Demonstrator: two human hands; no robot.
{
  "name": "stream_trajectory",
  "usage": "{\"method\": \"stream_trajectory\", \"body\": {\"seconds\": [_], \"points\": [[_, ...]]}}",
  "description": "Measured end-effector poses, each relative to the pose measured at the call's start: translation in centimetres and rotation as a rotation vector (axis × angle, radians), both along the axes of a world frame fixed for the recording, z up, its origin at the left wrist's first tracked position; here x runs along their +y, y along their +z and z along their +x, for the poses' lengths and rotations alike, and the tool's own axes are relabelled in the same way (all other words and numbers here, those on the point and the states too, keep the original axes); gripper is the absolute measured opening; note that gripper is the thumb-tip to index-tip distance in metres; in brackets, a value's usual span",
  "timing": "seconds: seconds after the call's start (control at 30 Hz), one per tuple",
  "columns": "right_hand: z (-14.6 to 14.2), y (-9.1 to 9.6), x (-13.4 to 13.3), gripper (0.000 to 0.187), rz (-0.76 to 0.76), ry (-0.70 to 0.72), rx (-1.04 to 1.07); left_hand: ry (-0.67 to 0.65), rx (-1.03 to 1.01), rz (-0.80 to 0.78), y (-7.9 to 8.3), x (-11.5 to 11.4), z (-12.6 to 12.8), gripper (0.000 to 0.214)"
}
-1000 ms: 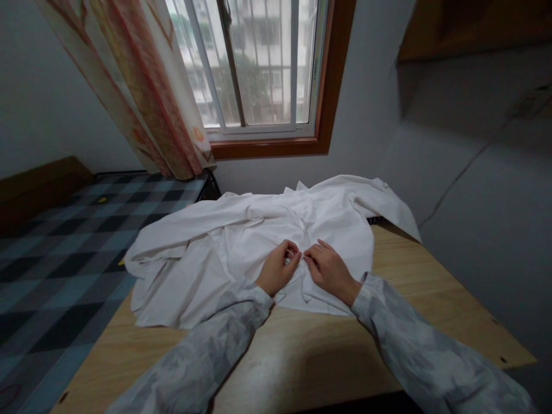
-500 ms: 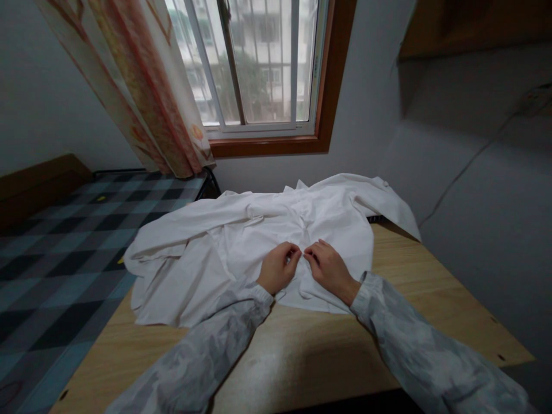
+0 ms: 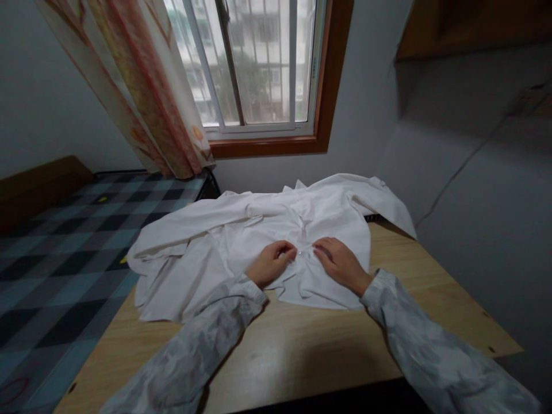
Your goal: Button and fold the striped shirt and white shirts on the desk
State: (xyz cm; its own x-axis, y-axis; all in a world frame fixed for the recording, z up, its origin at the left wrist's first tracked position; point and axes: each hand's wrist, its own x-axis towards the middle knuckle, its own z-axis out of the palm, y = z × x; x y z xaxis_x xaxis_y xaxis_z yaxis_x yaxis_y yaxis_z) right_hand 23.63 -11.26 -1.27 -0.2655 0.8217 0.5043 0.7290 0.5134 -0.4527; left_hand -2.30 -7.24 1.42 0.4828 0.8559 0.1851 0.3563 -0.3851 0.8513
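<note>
A white long-sleeved shirt lies spread and wrinkled over a wooden table, its collar end toward the window and its hem near me. A small button shows on the front placket, between my two hands. Just left of it, my left hand pinches the shirt cloth with thumb and forefinger. On the other side my right hand also has its fingers closed on the fabric, which is pulled into small folds between the hands. Both wrists come out of grey patterned sleeves.
The wooden table carries the shirt. To the left is a bed with a checked cover. A window with a patterned curtain is behind. A cable hangs along the right wall, below a wooden shelf.
My hands have moved apart, the left one leftward and the right one rightward. The button between them has come into view, and the cloth there is stretched flatter.
</note>
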Motion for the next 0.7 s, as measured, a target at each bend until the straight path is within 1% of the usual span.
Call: {"method": "stream_trajectory", "body": {"seconds": [0.03,0.1,0.13,0.2,0.27,0.33,0.4,0.47,0.53,0.57,0.6,0.63,0.67,0.7], "points": [[1.0,-0.3,-0.2,0.024,0.006,-0.013,-0.023,-0.028,0.059,0.076,0.5,-0.3,-0.7,0.029],[3.2,-1.0,-0.8,0.034,0.023,-0.047,-0.081,-0.121,0.19,0.222,1.5,-1.0,-2.3,0.045],[4.4,-1.4,-1.2,0.039,0.029,-0.067,-0.105,-0.168,0.256,0.274,2.0,-1.3,-3.1,0.05],[6.4,-2.1,-1.9,0.045,0.029,-0.105,-0.143,-0.2,0.369,0.339,2.7,-1.9,-4.6,0.043],[8.1,-2.4,-2.5,0.048,0.017,-0.128,-0.181,-0.176,0.454,0.368,3.2,-2.2,-5.8,0.029],[9.5,-2.1,-2.7,0.046,0.014,-0.146,-0.215,-0.164,0.515,0.37,3.6,-2.2,-6.7,0.025],[10.9,-1.2,-2.4,0.045,0.05,-0.197,-0.231,-0.176,0.55,0.363,4.1,-1.8,-7.7,0.025],[12.8,-0.2,-1.6,0.049,0.136,-0.328,-0.216,-0.196,0.563,0.356,4.8,-1.3,-8.6,0.027],[15.1,0.7,-0.3,0.061,0.23,-0.515,-0.195,-0.207,0.555,0.321,5.7,-0.7,-9.3,0.028],[16.3,0.9,0.4,0.069,0.243,-0.579,-0.209,-0.205,0.539,0.289,6.1,-0.6,-9.6,0.029],[17.4,1.0,1.1,0.074,0.23,-0.618,-0.232,-0.201,0.52,0.249,6.4,-0.4,-9.8,0.029],[18.5,1.0,1.8,0.075,0.195,-0.633,-0.26,-0.197,0.499,0.207,6.7,-0.4,-10.0,0.029],[19.5,0.9,2.5,0.071,0.155,-0.641,-0.281,-0.195,0.482,0.172,6.9,-0.4,-10.0,0.03],[20.3,0.8,3.1,0.064,0.116,-0.651,-0.295,-0.195,0.47,0.149,6.9,-0.5,-10.0,0.029]]}}
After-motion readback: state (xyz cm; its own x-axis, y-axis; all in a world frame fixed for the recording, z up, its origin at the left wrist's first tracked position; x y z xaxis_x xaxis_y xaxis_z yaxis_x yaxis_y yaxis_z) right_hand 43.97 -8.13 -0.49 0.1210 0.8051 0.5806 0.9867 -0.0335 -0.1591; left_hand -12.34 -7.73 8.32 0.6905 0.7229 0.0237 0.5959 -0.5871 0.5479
